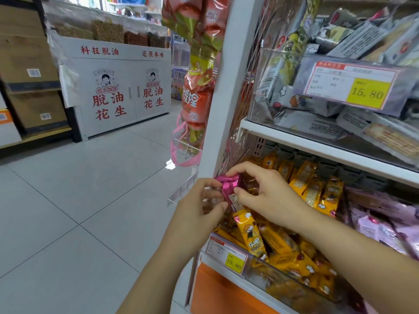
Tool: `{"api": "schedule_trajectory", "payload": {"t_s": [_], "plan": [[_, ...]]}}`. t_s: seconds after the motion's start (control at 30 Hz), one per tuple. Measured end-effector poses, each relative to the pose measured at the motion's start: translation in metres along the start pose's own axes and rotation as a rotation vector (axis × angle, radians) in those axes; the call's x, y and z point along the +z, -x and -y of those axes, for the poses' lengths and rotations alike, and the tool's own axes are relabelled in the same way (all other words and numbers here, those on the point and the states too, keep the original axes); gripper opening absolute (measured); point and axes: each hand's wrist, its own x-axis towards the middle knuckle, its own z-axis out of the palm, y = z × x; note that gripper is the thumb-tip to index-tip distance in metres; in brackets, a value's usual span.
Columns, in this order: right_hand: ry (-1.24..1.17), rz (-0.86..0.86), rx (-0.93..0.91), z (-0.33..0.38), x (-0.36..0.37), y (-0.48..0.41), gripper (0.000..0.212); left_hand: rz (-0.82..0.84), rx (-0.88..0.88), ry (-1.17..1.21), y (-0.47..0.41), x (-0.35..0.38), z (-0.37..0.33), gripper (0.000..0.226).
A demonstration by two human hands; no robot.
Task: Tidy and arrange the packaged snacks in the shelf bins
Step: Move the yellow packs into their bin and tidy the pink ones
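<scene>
Both bare arms reach forward, left hand (204,200) and right hand (265,191) close together (almost touching), each pinching one pink packet (229,185).

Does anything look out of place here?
Yes. The magenta packet pinched between the left hand and right hand is over the yellow packets, where its colour doesn't match; pink packets lie further right.

Price label (349,85) small print blurred, lilac packets (390,225) — cut off right
</scene>
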Motion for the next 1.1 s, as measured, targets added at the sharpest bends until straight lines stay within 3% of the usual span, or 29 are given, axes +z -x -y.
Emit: {"api": "schedule_trajectory", "payload": {"t_s": [0.4, 0.9, 1.1], "plan": [[0.122, -0.153, -0.220, 0.053, -0.061, 0.045, 0.040, -0.119, 0.322, -0.030, 0.025, 0.017, -0.060, 0.044], [0.228, -0.491, -0.348, 0.150, -0.201, 0.146, 0.038, 0.029, 0.739, -0.025, 0.063, 0.066, -0.227, 0.033], [0.274, -0.715, -0.399, 0.178, -0.253, 0.183, 0.037, 0.057, 0.900, -0.061, 0.073, 0.088, -0.286, 0.034]]}}
